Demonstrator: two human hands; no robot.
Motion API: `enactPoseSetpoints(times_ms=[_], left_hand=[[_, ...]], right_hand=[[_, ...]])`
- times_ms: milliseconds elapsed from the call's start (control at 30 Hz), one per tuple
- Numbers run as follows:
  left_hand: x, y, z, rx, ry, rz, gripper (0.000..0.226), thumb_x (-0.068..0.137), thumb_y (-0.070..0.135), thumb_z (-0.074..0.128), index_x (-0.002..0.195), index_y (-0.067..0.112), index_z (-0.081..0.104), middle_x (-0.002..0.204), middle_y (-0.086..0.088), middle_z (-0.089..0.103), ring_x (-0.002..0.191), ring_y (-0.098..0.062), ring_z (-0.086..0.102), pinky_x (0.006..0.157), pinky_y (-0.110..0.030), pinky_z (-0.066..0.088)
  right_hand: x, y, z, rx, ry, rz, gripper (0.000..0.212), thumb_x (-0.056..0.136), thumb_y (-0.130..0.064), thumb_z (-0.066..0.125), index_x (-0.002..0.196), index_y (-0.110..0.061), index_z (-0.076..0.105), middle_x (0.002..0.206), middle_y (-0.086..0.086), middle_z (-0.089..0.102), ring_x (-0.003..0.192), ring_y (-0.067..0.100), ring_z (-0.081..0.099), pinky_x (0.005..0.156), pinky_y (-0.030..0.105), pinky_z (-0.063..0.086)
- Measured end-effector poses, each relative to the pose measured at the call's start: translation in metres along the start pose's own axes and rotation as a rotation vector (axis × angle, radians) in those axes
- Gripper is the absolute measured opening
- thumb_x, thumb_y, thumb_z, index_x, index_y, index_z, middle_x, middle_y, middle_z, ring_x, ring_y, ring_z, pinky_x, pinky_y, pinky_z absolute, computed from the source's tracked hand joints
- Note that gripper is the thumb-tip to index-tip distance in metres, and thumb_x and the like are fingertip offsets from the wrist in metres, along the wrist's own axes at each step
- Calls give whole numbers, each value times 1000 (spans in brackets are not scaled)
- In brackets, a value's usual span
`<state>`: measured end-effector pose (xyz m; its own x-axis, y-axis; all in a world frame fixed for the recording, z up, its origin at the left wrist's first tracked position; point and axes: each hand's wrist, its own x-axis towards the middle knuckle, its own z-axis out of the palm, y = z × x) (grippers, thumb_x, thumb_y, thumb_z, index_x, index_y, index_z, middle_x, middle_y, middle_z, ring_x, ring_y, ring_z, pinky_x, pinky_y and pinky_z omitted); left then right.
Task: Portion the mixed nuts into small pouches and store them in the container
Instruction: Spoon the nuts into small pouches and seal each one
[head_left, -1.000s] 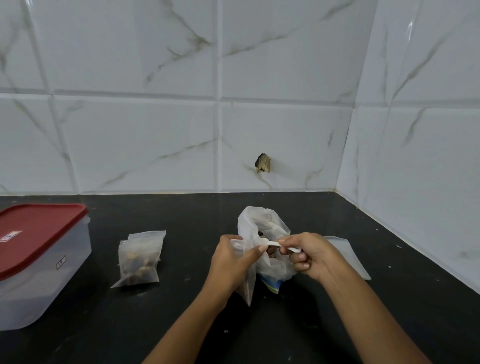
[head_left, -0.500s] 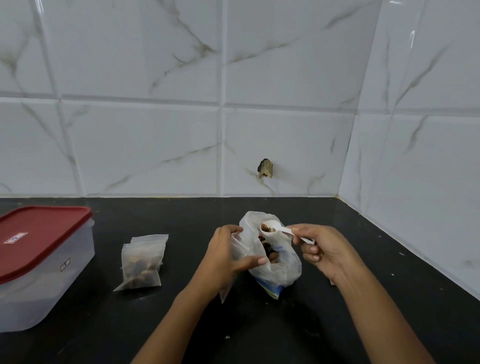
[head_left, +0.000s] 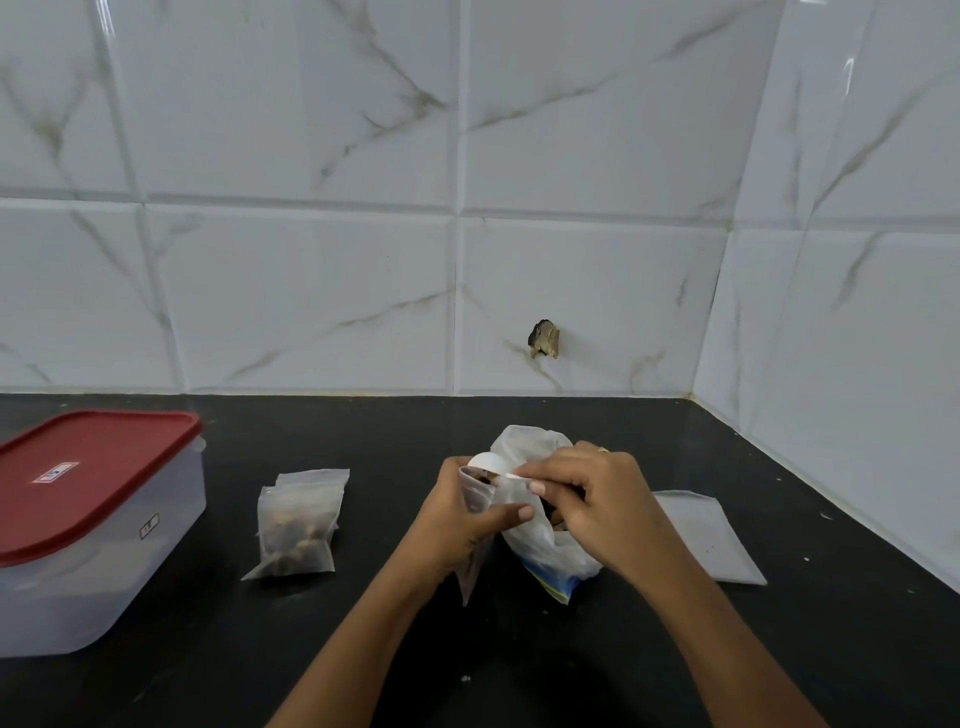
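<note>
As the right hand pinches a white spoon over the small pouch gripped in the left hand, nuts could miss its floppy mouth and scatter on the tabletop; the red-lidded container sits well left of both.

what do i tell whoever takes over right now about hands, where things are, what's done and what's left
Left hand holds a small pouch open; right hand pinches the white spoon, tipped at the pouch mouth.
Nut bag sits behind the hands; filled pouches lie beside the container, whose red lid is on; a flat empty pouch lies to the right.
Done: some pouches filled. Left: finish and seal this one, then store all in the container.
</note>
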<state>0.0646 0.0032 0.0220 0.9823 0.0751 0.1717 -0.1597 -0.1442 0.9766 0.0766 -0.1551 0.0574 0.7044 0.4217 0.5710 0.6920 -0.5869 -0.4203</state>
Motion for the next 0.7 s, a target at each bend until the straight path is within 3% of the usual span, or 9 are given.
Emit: enactPoseSetpoints(times_ms=[100, 267, 400, 500, 600, 700], left_hand=[[-1, 3, 0, 13, 18, -5, 54, 71, 21, 78, 113, 17, 43, 100, 6, 52, 89, -3, 52, 62, -12, 43], [-2, 4, 0, 14, 19, 8, 60, 71, 20, 77, 118, 15, 40, 100, 10, 50, 86, -2, 50, 59, -6, 45], [-2, 6, -1, 36, 33, 10, 63, 71, 22, 77, 120, 21, 36, 103, 13, 48, 89, 0, 49, 63, -11, 46], [-3, 7, 1, 38, 46, -11, 61, 73, 22, 76, 119, 22, 35, 98, 18, 44, 86, 3, 48, 61, -11, 42], [-3, 4, 5, 55, 45, -35, 54, 78, 18, 72, 117, 22, 36, 96, 18, 45, 84, 2, 49, 59, -11, 43], [-2, 0, 3, 62, 34, -76, 48, 81, 8, 67, 116, 22, 37, 99, 10, 50, 86, -2, 53, 62, -14, 43]], right_hand=[[0, 0, 1, -41, 67, -32, 29, 80, -23, 51, 96, -20, 76, 86, -3, 75, 76, -8, 43, 71, 2, 28], [0, -1, 1, -62, 112, -44, 24, 80, -17, 56, 94, -18, 76, 85, -2, 75, 71, -9, 42, 66, 6, 32], [4, 2, -9, 176, 186, 254, 22, 86, -6, 59, 99, -17, 74, 93, -3, 72, 77, 1, 58, 66, 0, 42], [5, 18, -11, 114, 217, 424, 26, 87, -2, 54, 98, -12, 75, 92, 4, 73, 69, 2, 56, 60, -5, 37], [3, 28, 2, -72, 87, 447, 28, 90, -6, 50, 106, -12, 71, 106, 6, 70, 79, 10, 59, 65, 3, 39], [2, 31, 17, -256, -46, 426, 31, 93, -11, 44, 113, -16, 67, 108, 6, 67, 91, 20, 62, 80, 29, 51]])
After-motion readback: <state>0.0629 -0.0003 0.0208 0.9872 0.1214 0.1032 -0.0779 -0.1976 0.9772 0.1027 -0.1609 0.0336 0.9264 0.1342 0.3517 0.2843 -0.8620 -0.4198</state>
